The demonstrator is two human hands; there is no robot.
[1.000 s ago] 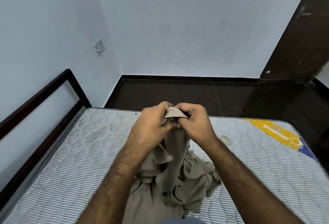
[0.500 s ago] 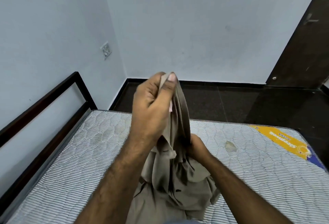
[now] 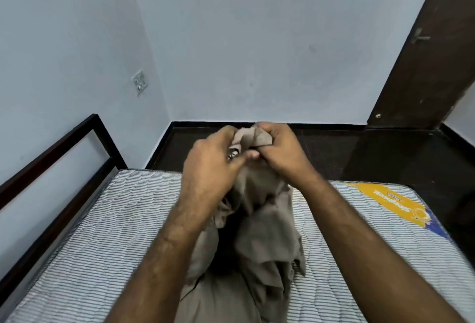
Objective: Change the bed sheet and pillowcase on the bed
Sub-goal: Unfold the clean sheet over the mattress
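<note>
A bunched taupe bed sheet (image 3: 259, 240) hangs from both my hands down onto the bare striped mattress (image 3: 102, 232). My left hand (image 3: 208, 168) grips the sheet's top edge from the left, fingers curled round the cloth. My right hand (image 3: 280, 150) pinches the same bunched edge from the right, close against the left hand. The rest of the sheet lies crumpled on the mattress in front of me. No pillow or pillowcase is in view.
A dark bed frame rail (image 3: 59, 148) runs along the left wall. A yellow brand label (image 3: 393, 202) sits at the mattress's far right corner. Beyond the bed lie dark floor (image 3: 359, 153) and a dark door (image 3: 424, 52); a wall switch (image 3: 139, 82) is on the left.
Half a second ago my left hand alone held the sheet high while the right was low in the cloth. Now the right hand has come up and both grip the top edge together.
</note>
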